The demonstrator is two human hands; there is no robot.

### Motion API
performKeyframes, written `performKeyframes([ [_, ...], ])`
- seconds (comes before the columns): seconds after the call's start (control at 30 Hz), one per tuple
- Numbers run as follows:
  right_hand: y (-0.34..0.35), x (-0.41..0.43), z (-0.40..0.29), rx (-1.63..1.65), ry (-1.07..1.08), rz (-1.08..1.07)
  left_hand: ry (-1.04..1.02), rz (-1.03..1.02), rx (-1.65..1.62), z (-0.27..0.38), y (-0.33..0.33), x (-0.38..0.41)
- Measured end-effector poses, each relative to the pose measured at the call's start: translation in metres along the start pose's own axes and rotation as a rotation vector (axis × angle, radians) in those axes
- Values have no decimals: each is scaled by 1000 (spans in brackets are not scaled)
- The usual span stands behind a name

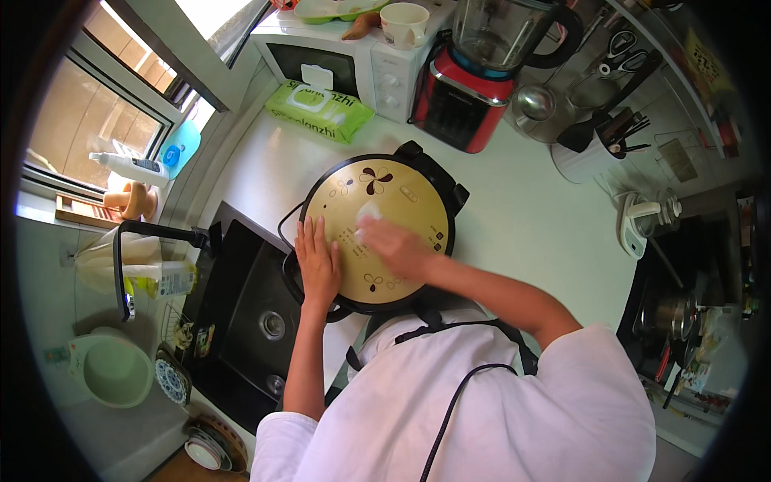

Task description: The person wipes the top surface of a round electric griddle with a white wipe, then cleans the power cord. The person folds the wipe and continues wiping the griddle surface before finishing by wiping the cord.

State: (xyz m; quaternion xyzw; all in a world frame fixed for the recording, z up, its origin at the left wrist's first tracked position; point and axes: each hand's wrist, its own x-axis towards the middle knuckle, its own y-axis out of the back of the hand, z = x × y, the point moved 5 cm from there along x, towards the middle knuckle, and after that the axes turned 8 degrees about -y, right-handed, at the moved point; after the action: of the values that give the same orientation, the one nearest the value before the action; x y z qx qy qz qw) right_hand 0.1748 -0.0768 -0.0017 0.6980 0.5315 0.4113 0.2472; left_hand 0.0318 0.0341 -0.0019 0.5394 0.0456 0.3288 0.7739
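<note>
A round electric baking pan with a gold, flower-patterned lid (385,181) sits at the front of the white counter, its black hinge towards the back right. My left hand (318,262) lies flat on the lid's left edge, fingers apart, holding nothing. Over the middle of the lid, my right hand (394,244) is blurred and grips a white wipe (368,212), which touches the lid. Behind the pan, against the microwave, lies a green pack of wet wipes (319,111) with its white flap raised.
The black sink (253,301) and its faucet (117,259) are at the left. A red blender (464,96) and a white microwave (385,81) stand at the back. A utensil holder (578,161) and an electric kettle (632,226) are on the right, beside a dark stove area.
</note>
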Motion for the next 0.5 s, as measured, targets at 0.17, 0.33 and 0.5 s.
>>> performKeyframes([
  [0.17, 56, 2, 124, -169, -432, 245, -32, 16, 5, 1, -1, 1],
  [0.33, 31, -6, 51, 51, -184, 109, -17, 6, 32, 4, 7, -1],
  [0.5, 78, -8, 107, -6, -423, 50, 6, -62, 106, 11, -2, -2],
])
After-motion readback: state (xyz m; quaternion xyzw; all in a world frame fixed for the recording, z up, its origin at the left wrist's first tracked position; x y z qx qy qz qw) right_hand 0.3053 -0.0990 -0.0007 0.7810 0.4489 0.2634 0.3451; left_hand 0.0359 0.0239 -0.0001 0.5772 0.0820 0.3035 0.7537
